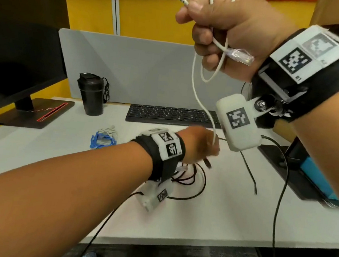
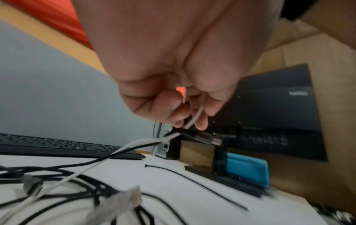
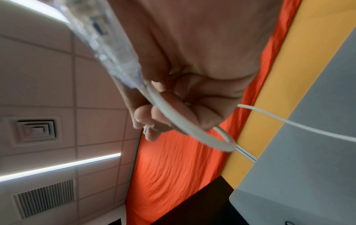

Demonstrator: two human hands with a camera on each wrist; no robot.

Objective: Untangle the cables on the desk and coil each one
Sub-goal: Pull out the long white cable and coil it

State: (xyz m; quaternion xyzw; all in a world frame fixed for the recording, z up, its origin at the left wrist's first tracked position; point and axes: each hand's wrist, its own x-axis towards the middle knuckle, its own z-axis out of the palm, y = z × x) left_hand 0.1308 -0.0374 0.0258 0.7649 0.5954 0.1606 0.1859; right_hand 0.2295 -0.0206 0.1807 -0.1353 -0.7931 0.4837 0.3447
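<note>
Your right hand (image 1: 227, 31) clenches white cable (image 1: 197, 93) loops; left hand (image 1: 201, 146) pinches its slack. Blue coil (image 1: 102, 141) done (seemingly); black cables (image 1: 192, 185) still tangled.

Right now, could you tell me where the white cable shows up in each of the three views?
Head: white cable hangs from the raised right hand down to the left hand.
Left wrist: centre, running from the fingers down-left across the desk.
Right wrist: centre, looped under the fingers.
Shared landmark: the grey divider.
</note>
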